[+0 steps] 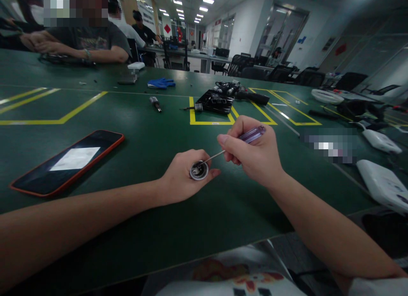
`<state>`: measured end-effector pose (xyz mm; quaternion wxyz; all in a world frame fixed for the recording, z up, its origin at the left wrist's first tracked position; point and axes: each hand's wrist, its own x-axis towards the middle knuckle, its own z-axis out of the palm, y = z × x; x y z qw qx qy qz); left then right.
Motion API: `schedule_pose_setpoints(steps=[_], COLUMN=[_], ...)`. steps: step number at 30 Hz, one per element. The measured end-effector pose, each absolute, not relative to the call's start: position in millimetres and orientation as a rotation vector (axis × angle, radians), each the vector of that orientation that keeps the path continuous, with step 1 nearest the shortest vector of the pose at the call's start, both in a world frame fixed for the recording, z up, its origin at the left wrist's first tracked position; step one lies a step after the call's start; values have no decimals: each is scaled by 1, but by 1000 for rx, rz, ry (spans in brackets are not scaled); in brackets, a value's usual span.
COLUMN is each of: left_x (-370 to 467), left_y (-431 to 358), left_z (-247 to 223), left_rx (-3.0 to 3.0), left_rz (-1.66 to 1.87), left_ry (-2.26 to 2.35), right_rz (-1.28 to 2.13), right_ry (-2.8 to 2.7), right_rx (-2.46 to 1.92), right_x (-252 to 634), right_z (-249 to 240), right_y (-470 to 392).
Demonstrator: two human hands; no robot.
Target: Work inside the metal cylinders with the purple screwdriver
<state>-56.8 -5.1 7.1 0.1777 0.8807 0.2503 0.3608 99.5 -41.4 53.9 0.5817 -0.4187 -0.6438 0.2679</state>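
My left hand (181, 177) rests on the green table (134, 228) and grips a small round metal part (199, 170), its open face turned up toward me. My right hand (253, 153) holds a thin screwdriver (237, 143) with a clear purple handle. The shaft slants down to the left and its tip sits inside the round part. Both forearms reach in from the near edge of the table.
A phone in an orange case (68, 162) lies to the left. Farther back are a small tool (155, 103), blue gloves (161, 83), a black tray of parts (216, 101) and white devices (382, 185) at right. Another person sits at the far left.
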Motion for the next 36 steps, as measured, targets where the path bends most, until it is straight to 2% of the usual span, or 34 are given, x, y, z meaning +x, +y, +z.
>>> schedule_pose_setpoints(steps=[15, 25, 36], left_x=[-58, -57, -57], left_y=[-3, -4, -4], left_z=[7, 5, 6], left_rx=[2526, 2516, 2552], left_rz=[1026, 1033, 1004], left_ry=[656, 641, 641], right_rz=[768, 570, 806], right_ry=[-1460, -1530, -1458], right_rx=[-963, -990, -948], right_x=[100, 98, 100], right_z=[50, 54, 50], right_y=[-36, -43, -37])
